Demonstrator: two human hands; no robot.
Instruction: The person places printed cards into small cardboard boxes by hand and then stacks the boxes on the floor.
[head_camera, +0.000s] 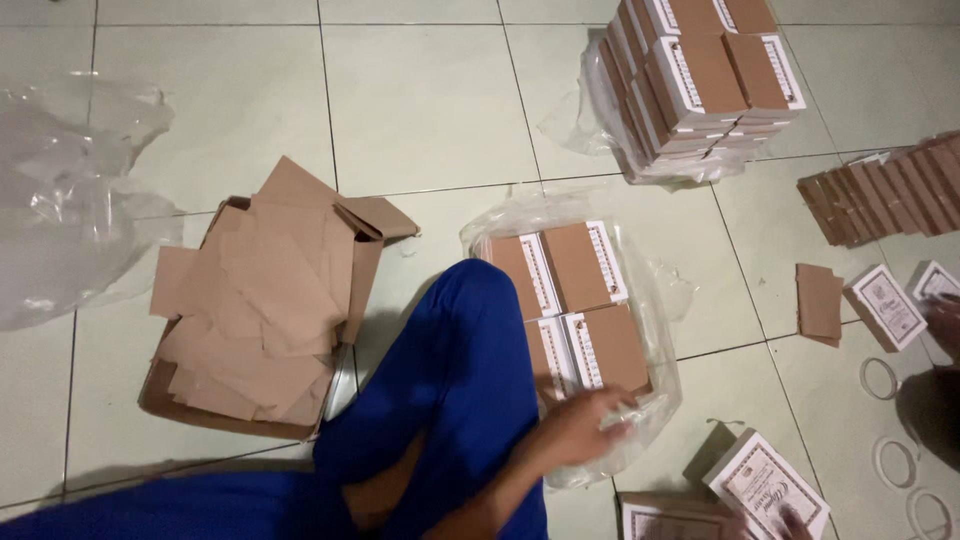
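Note:
My left hand (588, 428) reaches across my blue-trousered leg (455, 380). It lies on the near edge of a stack of brown booklets with white patterned spines (575, 300), which sits in a loose clear plastic wrap (655, 300). The hand is blurred, so its grip is unclear. Only the fingers of my right hand (792, 522) show at the bottom edge. They hold a white card with ornate dark print (762, 482). Another such printed card (672, 520) lies beside it.
An open cardboard box (165, 395) full of brown paper sheets stands at the left, with crumpled plastic (70, 200) beyond it. A taller wrapped booklet stack (700, 85) is at the back. At the right are a row of booklets (885, 195), loose cards, tape rings (880, 378) and another person's hand (945, 322).

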